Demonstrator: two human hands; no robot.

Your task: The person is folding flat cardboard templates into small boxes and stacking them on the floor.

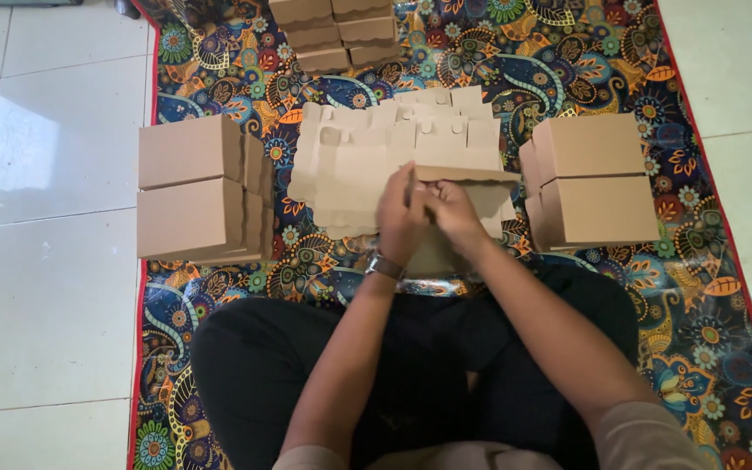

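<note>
I sit cross-legged on a colourful patterned mat (681, 287). Both hands meet over a part-folded brown cardboard box (480, 187) in front of my knees. My left hand (399, 222), with a wristwatch, grips the box's left side. On the box's front wall, just under its raised flap, my right hand (453, 213) pinches the cardboard. Behind the box lies a pile of flat die-cut cardboard blanks (367, 157).
Two folded boxes (191, 187) are stacked at the left edge of the mat, two more boxes (594, 178) at the right. Several smaller stacked boxes (332, 33) stand at the far end. White floor tiles (45, 261) surround the mat.
</note>
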